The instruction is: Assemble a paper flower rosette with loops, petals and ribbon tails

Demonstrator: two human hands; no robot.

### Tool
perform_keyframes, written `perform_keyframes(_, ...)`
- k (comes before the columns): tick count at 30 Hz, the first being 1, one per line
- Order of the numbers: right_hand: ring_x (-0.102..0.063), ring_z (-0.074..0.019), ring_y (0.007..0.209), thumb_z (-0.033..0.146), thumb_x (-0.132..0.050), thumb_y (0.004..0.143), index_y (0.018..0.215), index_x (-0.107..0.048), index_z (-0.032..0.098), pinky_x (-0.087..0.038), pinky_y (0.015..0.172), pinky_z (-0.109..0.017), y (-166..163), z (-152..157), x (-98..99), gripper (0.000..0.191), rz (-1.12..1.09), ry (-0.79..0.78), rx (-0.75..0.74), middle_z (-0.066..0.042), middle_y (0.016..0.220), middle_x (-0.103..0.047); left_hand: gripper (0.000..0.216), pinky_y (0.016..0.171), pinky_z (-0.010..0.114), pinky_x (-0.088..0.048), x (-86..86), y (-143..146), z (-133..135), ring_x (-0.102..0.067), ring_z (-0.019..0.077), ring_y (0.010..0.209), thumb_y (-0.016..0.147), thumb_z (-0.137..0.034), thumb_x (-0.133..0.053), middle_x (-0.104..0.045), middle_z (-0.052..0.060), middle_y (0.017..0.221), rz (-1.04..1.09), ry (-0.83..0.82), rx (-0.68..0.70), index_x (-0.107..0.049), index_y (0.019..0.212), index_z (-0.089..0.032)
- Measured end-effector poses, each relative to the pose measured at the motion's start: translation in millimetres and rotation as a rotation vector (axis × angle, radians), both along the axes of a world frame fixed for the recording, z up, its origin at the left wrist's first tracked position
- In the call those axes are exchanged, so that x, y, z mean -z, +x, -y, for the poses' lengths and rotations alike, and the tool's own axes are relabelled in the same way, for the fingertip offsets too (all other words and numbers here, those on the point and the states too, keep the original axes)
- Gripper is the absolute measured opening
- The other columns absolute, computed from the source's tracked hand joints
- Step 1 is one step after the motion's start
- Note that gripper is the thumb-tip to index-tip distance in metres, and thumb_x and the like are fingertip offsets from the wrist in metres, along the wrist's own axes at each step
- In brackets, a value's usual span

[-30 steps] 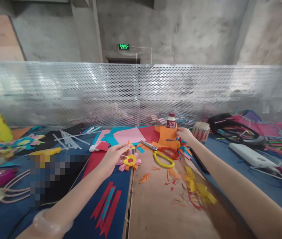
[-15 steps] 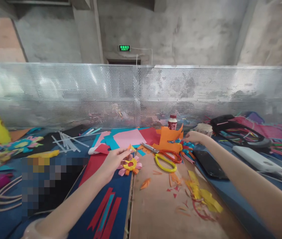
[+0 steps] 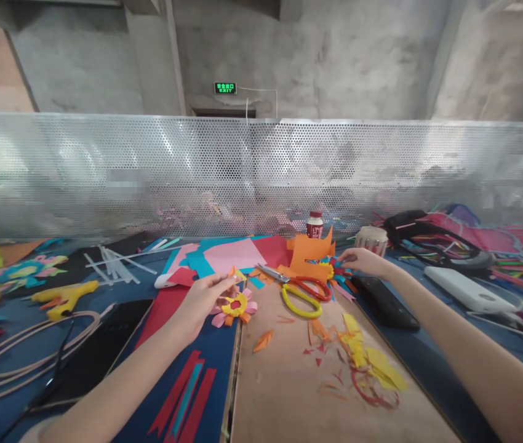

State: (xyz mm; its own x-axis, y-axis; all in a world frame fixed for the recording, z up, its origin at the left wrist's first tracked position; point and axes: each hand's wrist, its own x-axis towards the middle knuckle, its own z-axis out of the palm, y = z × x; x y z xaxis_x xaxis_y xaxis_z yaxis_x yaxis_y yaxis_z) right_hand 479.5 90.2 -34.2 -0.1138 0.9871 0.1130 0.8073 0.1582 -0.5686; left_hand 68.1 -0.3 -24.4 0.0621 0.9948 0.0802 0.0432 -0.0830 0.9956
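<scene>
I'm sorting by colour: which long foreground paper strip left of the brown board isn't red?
The slim light-blue paper strip, with red paper strips on either side; it alone is blue.

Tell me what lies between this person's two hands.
Between the left hand and right hand, the head view shows small paper scraps, the scissors and a cut orange sheet.

Soft light is spread throughout; glare is thrown off the perforated metal panel (image 3: pixel 169 147) at ten o'clock, the exit sign (image 3: pixel 225 88) is lit near eleven, and the edges are stretched.
</scene>
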Motion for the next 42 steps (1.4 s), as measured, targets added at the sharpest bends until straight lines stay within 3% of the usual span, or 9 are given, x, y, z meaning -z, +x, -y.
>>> perform_keyframes(10,-0.062,-0.0171,0.086,0.031,-0.056,0.088,0.102,-0.06,0.013,-0.053,0.074,-0.034,-5,2,13.7,0.023,-0.133,0.037,0.022,-0.004,0.101,-0.062,0.021,0.052,0.021,-0.043,0.0,1,0,-0.06,0.0125,0.058,0.069,-0.037,-0.068,-0.063,0.002,0.069,0.003,-0.034,0.009,-0.068,0.075,-0.017)
perform_keyframes(16,-0.06,-0.0165,0.087,0.029,-0.056,0.087,0.099,-0.06,0.014,-0.052,0.075,-0.035,2,5,1.2,0.02,-0.236,0.122,0.075,-0.005,0.102,-0.061,0.023,0.056,0.023,-0.045,-2.5,3,2,-0.06,0.0137,0.06,0.069,-0.039,-0.069,-0.063,0.003,0.069,0.002,-0.034,0.019,-0.069,0.075,-0.017)
perform_keyframes(20,-0.061,-0.0141,0.079,0.025,-0.058,0.086,0.094,-0.06,0.013,-0.052,0.071,-0.032,6,14,-6.6,0.015,-0.36,0.124,0.131,-0.002,0.092,-0.063,0.021,0.056,0.022,-0.046,-2.0,3,2,-0.059,0.0129,0.058,0.069,-0.038,-0.069,-0.062,0.001,0.066,0.002,-0.031,0.026,-0.071,0.076,-0.018)
perform_keyframes(26,-0.063,-0.0129,0.075,0.026,-0.055,0.089,0.101,-0.058,0.013,-0.054,0.068,-0.031,5,25,-11.2,0.018,-0.649,0.087,0.172,-0.002,0.088,-0.063,0.021,0.056,0.023,-0.047,-3.4,3,3,-0.06,0.014,0.058,0.068,-0.038,-0.069,-0.063,0.002,0.065,-0.004,-0.012,0.021,-0.07,0.072,-0.018)
perform_keyframes(31,-0.062,-0.0117,0.071,0.028,-0.052,0.091,0.107,-0.055,0.014,-0.053,0.064,-0.029,8,27,-19.6,0.023,-0.791,0.156,0.258,-0.002,0.088,-0.062,0.026,0.057,0.027,-0.049,-4.2,4,4,-0.065,0.0192,0.063,0.068,-0.04,-0.071,-0.068,0.007,0.074,-0.009,-0.018,0.071,-0.07,0.076,-0.016)
perform_keyframes(35,-0.06,-0.0108,0.066,0.033,-0.048,0.092,0.113,-0.053,0.014,-0.052,0.058,-0.026,1,29,-26.6,0.029,-0.796,0.208,0.318,-0.003,0.087,-0.061,0.033,0.068,0.033,-0.052,-1.3,3,4,-0.069,0.0268,0.079,0.07,-0.04,-0.07,-0.072,0.015,0.095,0.027,-0.068,0.157,-0.07,0.09,-0.014)
perform_keyframes(38,-0.06,-0.0107,0.065,0.033,-0.05,0.091,0.112,-0.054,0.014,-0.051,0.057,-0.026,-4,30,-28.8,0.029,-0.74,0.212,0.364,-0.002,0.087,-0.061,0.031,0.067,0.032,-0.052,0.6,2,3,-0.069,0.0268,0.08,0.069,-0.038,-0.071,-0.073,0.016,0.093,0.08,-0.081,0.132,-0.071,0.089,-0.014)
perform_keyframes(42,-0.06,-0.0157,0.084,0.031,-0.053,0.089,0.108,-0.056,0.015,-0.051,0.073,-0.035,-20,34,-37.7,0.025,-0.645,0.318,0.427,-0.006,0.103,-0.06,0.032,0.06,0.028,-0.051,-3.9,-1,2,-0.068,0.0247,0.081,0.07,-0.039,-0.068,-0.073,0.014,0.095,0.105,-0.052,0.081,-0.071,0.091,-0.015)
